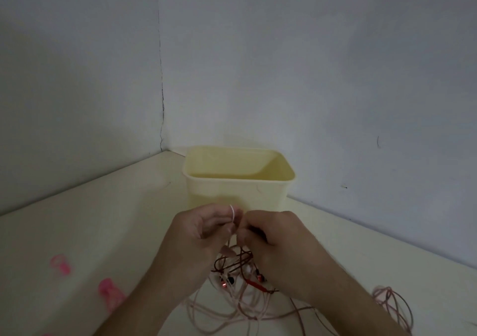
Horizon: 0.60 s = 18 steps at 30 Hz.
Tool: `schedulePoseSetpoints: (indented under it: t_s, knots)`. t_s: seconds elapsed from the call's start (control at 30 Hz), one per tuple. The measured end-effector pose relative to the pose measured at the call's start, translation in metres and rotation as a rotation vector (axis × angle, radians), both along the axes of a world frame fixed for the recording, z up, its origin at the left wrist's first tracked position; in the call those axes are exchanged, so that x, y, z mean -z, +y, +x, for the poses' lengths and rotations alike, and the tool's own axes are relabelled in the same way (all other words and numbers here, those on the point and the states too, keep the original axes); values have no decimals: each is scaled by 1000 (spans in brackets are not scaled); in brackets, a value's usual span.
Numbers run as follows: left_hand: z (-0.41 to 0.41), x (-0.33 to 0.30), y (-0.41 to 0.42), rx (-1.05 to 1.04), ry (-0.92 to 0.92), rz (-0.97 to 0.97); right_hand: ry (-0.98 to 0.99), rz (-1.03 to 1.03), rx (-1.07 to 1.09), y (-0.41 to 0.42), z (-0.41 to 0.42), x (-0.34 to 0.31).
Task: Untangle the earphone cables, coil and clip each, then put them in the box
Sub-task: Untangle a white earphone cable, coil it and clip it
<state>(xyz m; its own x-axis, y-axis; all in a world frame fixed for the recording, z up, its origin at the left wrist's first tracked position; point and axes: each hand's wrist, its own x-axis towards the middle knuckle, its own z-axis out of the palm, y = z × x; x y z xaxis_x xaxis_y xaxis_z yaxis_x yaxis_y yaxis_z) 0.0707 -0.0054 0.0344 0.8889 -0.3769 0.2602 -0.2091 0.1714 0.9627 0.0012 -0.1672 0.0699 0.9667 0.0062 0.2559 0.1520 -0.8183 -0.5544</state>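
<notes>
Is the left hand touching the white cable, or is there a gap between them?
Touching. In the head view, the left hand pinches the white cable at its fingertips; a small loop of cable sticks up above the grip.

Dim room, grey corner walls (284, 64), pale table (90, 232)

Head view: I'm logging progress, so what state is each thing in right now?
Yellow box: open, upright, contents not visible.
Earphone cables: tangled, uncoiled.
Pink clips: lying unused on table.
Pink cable: loose on the table.
Left hand: pinching a white cable.
Right hand: gripping the tangle.
</notes>
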Motion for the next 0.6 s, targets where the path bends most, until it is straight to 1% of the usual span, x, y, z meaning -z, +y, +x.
schedulePoseSetpoints:
  t_s: [0.07, 0.13, 0.3, 0.4, 0.5, 0.6]
  knots:
    - [-2, 0, -1, 109, 7, 57, -42, 6, 25, -1, -2, -5]
    - [-4, -2, 0, 219, 47, 69, -113, 30, 51, -4, -2, -7]
    - [-5, -4, 5, 321, 109, 24, -221, 93, 89, -10, -1, -5]
    - [-4, -5, 7, 394, 145, 0, -204, 205, 71, -11, 1, -5]
    - [-3, -7, 9, 433, 216, -106, -153, 398, 53, -9, 3, -3]
    - [-6, -9, 7, 414, 270, -218, -131, 456, 55, -6, 7, 2]
